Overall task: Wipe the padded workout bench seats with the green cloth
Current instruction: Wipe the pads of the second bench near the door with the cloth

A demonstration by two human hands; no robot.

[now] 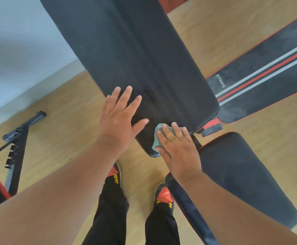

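A metal frame (15, 147) stands at far left, clear of the work. The left hand (119, 119), fingers spread flat, bears on the long black pad (135, 59), probably to steady it. Just beside it the green cloth (156, 137) lies on the pad's near corner, pinned under the straight fingers of the right hand (177, 149), ready to wipe. 2 more wait at right: a striped pad (267, 76) and a seat pad (241, 174)

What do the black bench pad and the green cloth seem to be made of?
The bench pad looks like matte black vinyl over padding: smooth, rounded edges, a middle seam. The cloth under the right hand looks like soft microfibre, bunched; blur leaves that open.
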